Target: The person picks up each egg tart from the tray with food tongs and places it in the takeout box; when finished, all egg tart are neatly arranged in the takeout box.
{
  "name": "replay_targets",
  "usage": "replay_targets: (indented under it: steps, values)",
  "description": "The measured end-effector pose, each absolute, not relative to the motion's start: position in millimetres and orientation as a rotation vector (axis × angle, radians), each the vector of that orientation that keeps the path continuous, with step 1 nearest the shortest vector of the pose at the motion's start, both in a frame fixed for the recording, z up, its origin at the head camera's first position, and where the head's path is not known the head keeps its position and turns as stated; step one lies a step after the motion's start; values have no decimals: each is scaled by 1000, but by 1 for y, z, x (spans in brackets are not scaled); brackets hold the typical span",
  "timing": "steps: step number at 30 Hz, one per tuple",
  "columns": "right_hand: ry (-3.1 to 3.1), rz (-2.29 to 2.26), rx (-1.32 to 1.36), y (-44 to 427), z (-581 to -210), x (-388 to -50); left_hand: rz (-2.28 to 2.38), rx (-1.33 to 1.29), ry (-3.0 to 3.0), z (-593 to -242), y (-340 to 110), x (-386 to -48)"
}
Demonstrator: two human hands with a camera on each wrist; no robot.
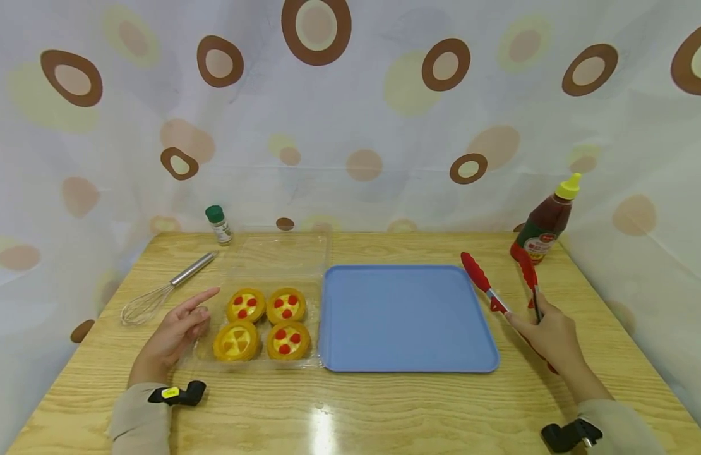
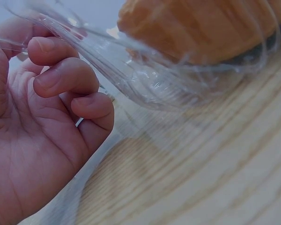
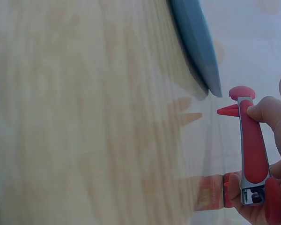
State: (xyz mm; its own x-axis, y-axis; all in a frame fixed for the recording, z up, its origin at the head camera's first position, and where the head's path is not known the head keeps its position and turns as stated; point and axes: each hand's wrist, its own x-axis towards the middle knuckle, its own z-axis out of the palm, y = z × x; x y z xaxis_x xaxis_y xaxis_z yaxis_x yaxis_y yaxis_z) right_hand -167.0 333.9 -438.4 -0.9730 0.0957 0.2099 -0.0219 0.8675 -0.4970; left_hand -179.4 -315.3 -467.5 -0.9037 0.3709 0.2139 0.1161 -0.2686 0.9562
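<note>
My right hand [image 1: 551, 333] grips a pair of red-tipped tongs [image 1: 480, 278]. Their arms stand spread beside the right edge of a blue tray [image 1: 407, 316]. In the right wrist view, the red handle of the tongs [image 3: 254, 145] shows under the thumb. My left hand [image 1: 171, 338] is at the left edge of a clear plastic container [image 1: 319, 294], index finger extended and the others loosely curled. The left wrist view shows these curled fingers [image 2: 68, 77] close to the plastic edge. Several egg tarts [image 1: 235, 341] lie in the container, topped with red or yellow pieces.
A whisk [image 1: 171, 287] lies at the left, with a green-capped seasoning jar [image 1: 218, 225] behind it. A sauce bottle [image 1: 544, 227] with a yellow cap stands at the back right, behind the tongs. The container's lid [image 1: 279, 251] lies folded back. A patterned curtain [image 1: 350, 126] surrounds the wooden table [image 1: 259, 411].
</note>
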Motion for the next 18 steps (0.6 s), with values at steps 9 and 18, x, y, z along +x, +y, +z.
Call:
replay_targets:
  steps: [9,18]
  values:
    - [-2806,762,-44,332,-444,-169,2297,583,1769,-468,-315,-178]
    - [-2773,756,-18,329,-446,-172,2288,575,1798,-464,-314,-178]
